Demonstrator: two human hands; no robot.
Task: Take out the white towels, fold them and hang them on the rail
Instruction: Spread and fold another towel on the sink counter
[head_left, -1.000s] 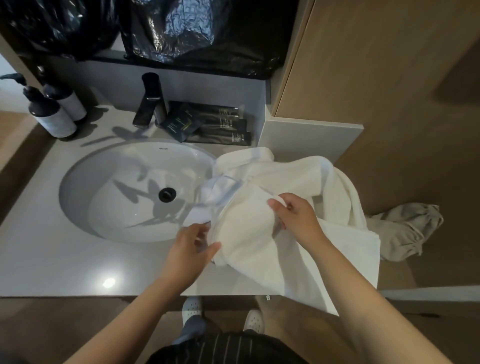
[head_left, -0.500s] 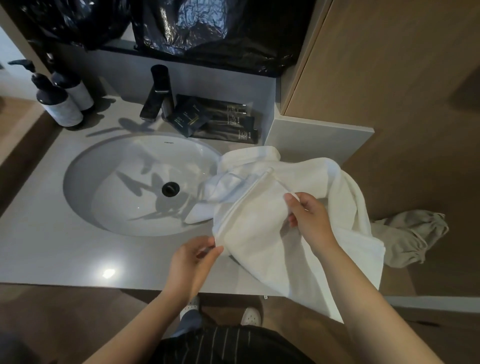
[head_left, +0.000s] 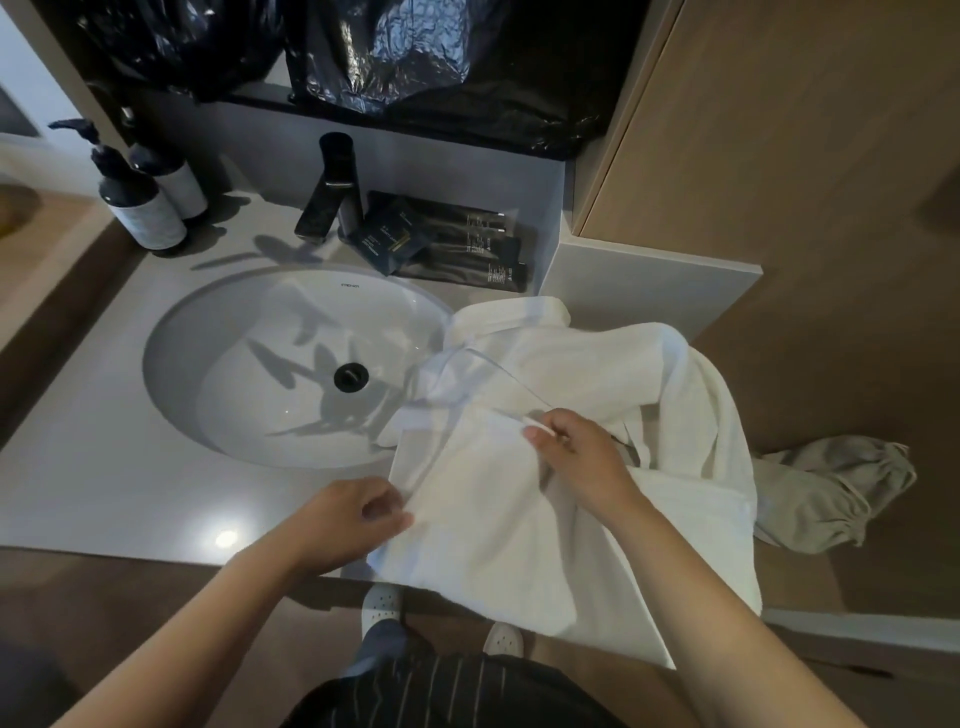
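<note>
Covering the front right corner of the counter (head_left: 98, 483), the white towels (head_left: 613, 364) lie heaped just right of the sink (head_left: 234, 332), one fold spilling over its rim. The top towel (head_left: 483, 525) runs lengthwise from there out over the front edge. The left hand (head_left: 348, 514) pinches its near left edge, and the right hand (head_left: 576, 457) pinches a hem farther back, cloth stretched between them.

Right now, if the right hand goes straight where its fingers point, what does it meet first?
Likely the bunched white towel ahead of the right hand, then the sink; depth is unclear.
</note>
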